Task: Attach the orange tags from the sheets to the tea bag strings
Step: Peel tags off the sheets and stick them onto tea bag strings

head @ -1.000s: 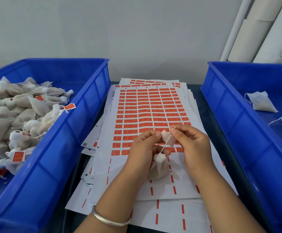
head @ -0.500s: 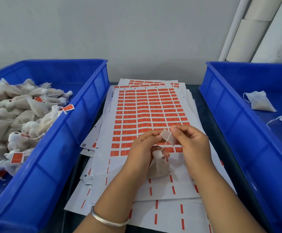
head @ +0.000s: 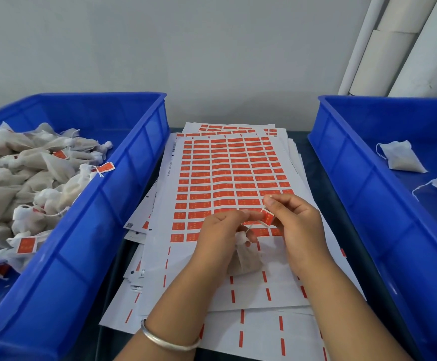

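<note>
The left hand [head: 224,231] holds a tea bag [head: 244,260] by its top. The right hand [head: 297,225] pinches an orange tag [head: 267,217] on the string [head: 250,227]

Sheets [head: 228,178] are lying at centre, one bin [head: 95,230] sitting at nine o'clock, another bin [head: 368,204] at three o'clock.
</note>
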